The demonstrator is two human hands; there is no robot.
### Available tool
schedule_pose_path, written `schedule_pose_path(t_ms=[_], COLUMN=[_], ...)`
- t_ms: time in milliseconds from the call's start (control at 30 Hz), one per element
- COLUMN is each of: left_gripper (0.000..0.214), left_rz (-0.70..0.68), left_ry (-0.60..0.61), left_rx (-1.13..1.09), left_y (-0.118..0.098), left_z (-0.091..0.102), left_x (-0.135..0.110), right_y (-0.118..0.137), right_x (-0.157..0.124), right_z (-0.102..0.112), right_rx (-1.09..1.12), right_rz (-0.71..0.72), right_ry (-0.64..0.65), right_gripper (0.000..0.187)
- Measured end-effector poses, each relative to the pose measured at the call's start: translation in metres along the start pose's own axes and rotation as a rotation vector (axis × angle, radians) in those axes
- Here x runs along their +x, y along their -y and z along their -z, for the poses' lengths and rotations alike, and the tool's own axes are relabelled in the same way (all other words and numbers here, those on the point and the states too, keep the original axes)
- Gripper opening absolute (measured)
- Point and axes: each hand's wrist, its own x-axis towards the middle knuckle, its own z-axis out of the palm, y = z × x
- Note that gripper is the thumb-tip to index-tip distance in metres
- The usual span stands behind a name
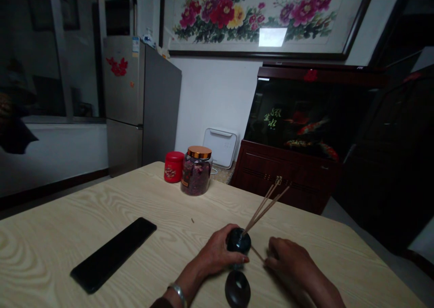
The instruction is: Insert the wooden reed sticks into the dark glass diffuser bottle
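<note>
now left hand (213, 251) grips dark bottle (238, 240), right hand (291, 265) pinches reed (257, 254).

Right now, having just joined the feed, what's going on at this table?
A person's left hand holds a dark round pot with thin wooden sticks standing in it, while the right hand pinches another thin stick beside it. A dark round piece with a hollow sits on the light wood-grain table below them. Farther off are a black phone, a jar of dried petals and a red tin.
</note>
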Motion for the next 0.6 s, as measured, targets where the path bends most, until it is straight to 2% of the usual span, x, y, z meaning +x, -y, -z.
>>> schedule_pose_path(t_ms=[167,600], left_gripper=[0.064,0.068], left_rz=[-0.006,0.016], left_ry=[0.012,-0.001], left_rx=[0.011,0.015], left_y=[-0.001,-0.002], left_z=[0.001,0.001], left_x=[0.000,-0.001], right_y=[0.003,-0.007], right_x=[0.002,0.011], right_z=[-0.020,-0.039], right_rx=[-0.077,0.006], right_rz=[0.035,0.059], right_ry=[0.059,0.026], right_gripper=[0.021,0.017])
